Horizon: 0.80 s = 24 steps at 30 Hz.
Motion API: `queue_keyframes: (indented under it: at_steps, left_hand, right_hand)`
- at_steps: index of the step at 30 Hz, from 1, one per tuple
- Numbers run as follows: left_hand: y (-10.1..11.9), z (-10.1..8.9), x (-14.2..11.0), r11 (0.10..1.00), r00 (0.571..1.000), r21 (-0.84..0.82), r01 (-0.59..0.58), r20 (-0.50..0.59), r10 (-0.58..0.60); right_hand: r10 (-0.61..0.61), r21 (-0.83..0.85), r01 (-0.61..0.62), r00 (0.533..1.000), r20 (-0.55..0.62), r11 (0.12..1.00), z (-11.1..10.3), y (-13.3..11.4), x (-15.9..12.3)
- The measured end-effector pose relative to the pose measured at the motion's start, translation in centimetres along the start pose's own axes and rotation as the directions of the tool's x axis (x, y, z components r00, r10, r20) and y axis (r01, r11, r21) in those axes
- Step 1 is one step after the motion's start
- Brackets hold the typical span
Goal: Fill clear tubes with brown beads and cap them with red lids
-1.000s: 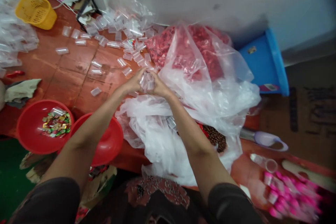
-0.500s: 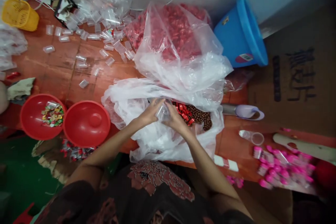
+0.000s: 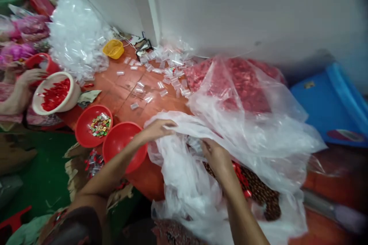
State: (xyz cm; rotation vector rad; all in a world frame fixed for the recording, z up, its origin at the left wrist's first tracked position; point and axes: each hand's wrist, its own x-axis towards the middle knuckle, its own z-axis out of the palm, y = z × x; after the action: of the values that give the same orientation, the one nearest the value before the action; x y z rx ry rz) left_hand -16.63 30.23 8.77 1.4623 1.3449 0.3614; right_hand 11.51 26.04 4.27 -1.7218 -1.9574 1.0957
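My left hand (image 3: 158, 129) is open, its fingers stretched out over the near-left rim of a white plastic bag (image 3: 184, 183). My right hand (image 3: 215, 155) is inside the bag's mouth, fingers curled against a clear plastic container (image 3: 196, 144); the fingertips are partly hidden. Beside and below my right wrist, the bag holds round brown balls (image 3: 260, 187) and red wrapped pieces (image 3: 241, 180).
Red bowls stand at left, one empty (image 3: 122, 139), one with colourful wrapped pieces (image 3: 100, 125). Clear tubes (image 3: 163, 92) lie scattered behind. A bag of red pieces (image 3: 241, 88) and a blue bucket (image 3: 324, 103) are right. Another person's hand (image 3: 33, 76) is by a white bowl (image 3: 74, 95).
The view has swung left. My hands, earlier together around the clear plastic, have parted: the left has moved away leftward, while the right stays at the bag's mouth beside it.
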Motion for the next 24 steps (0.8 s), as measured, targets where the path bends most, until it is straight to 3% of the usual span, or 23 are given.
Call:
queue_keyframes:
  at_steps: [1, 2, 4, 6, 8, 10, 12, 16, 18, 21, 24]
  left_hand:
    - [-2.1, -2.5, 0.0, 0.999, 0.985, 0.015, 0.052, -0.167, -0.049]
    - [-4.5, -4.8, 0.2, 0.991, 0.939, 0.058, 0.119, -0.330, -0.094]
    - [-9.7, -8.5, 1.3, 0.925, 0.802, 0.131, 0.356, -0.551, -0.230]
    - [-14.6, -10.8, 2.9, 0.800, 0.685, 0.161, 0.578, -0.628, -0.369]
    - [-18.1, -12.1, 5.0, 0.718, 0.640, 0.206, 0.665, -0.652, -0.406]
    - [-20.0, -13.0, 7.6, 0.715, 0.662, 0.280, 0.640, -0.673, -0.329]
    - [-20.5, -14.0, 10.9, 0.745, 0.713, 0.367, 0.557, -0.671, -0.202]
    - [-19.0, -15.4, 19.0, 0.790, 0.834, 0.514, 0.334, -0.552, 0.007]
    - [-17.6, -15.2, 23.0, 0.809, 0.871, 0.550, 0.207, -0.480, 0.103]
    - [-15.5, -13.7, 27.8, 0.837, 0.860, 0.545, 0.047, -0.448, 0.243]
    - [-13.4, -11.5, 30.4, 0.866, 0.823, 0.498, -0.038, -0.476, 0.309]
  right_hand:
    - [-0.037, 0.098, 0.041, 0.998, -0.048, 0.994, 0.2, -1.2, 1.8]
    - [-0.062, 0.192, 0.079, 0.994, -0.093, 0.978, 0.7, -2.5, 4.0]
    - [-0.092, 0.337, 0.131, 0.987, -0.130, 0.932, 2.8, -4.5, 9.5]
    - [-0.077, 0.332, 0.138, 0.979, -0.189, 0.933, 5.4, -5.3, 15.5]
    - [-0.049, 0.181, 0.097, 0.966, -0.254, 0.979, 7.7, -4.8, 21.0]
    - [0.020, 0.055, -0.003, 0.953, -0.304, 0.998, 9.2, -3.7, 25.3]
    - [0.085, -0.029, -0.100, 0.942, -0.325, 0.995, 9.9, -2.8, 28.1]
    - [0.145, -0.129, -0.203, 0.922, -0.359, 0.971, 10.6, -2.4, 30.6]
    - [0.136, -0.162, -0.213, 0.912, -0.386, 0.964, 11.1, -2.6, 31.2]
    - [0.068, -0.209, -0.166, 0.909, -0.411, 0.964, 11.8, -2.6, 32.0]
    - [0.020, -0.226, -0.123, 0.912, -0.411, 0.966, 12.4, -2.5, 32.4]
